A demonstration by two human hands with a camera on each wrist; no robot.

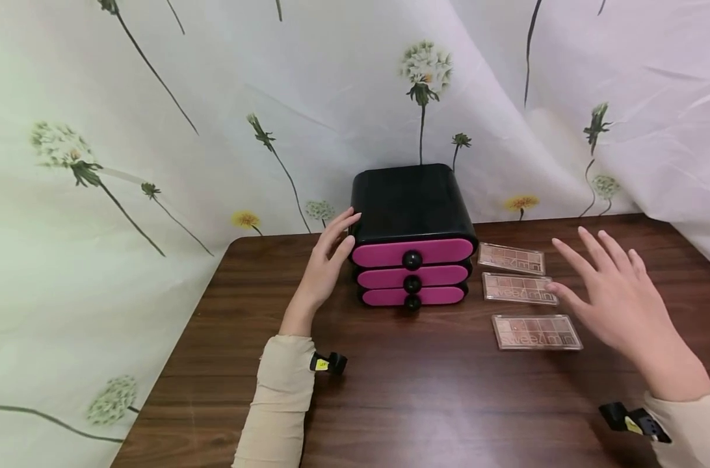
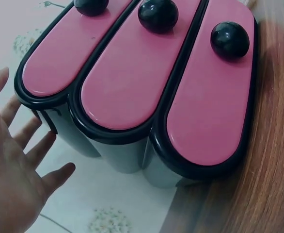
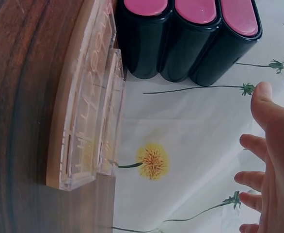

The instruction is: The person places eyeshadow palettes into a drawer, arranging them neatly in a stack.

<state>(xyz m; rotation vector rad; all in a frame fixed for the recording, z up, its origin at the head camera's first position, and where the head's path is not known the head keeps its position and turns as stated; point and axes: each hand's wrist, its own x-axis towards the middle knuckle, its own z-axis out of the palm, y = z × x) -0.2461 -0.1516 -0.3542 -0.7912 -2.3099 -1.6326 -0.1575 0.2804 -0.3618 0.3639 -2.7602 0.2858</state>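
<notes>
A black box with three pink drawers [image 1: 413, 252], each with a round black knob, stands toward the back of the table, all drawers closed. My left hand [image 1: 326, 260] is at the box's upper left side, fingers extended and fingertips right at its edge; the left wrist view shows the same hand [image 2: 16, 160] beside the drawer fronts. Three clear-lidded eyeshadow palettes lie right of the box: a back one [image 1: 512, 259], a middle one [image 1: 519, 288] and a front one [image 1: 536, 332]. Over their right ends hovers my right hand [image 1: 618, 299], fingers spread, holding nothing.
The brown wooden table [image 1: 413, 403] has its back edge against a white cloth [image 1: 331, 97] printed with dandelions. The cloth hangs behind the box and along both sides.
</notes>
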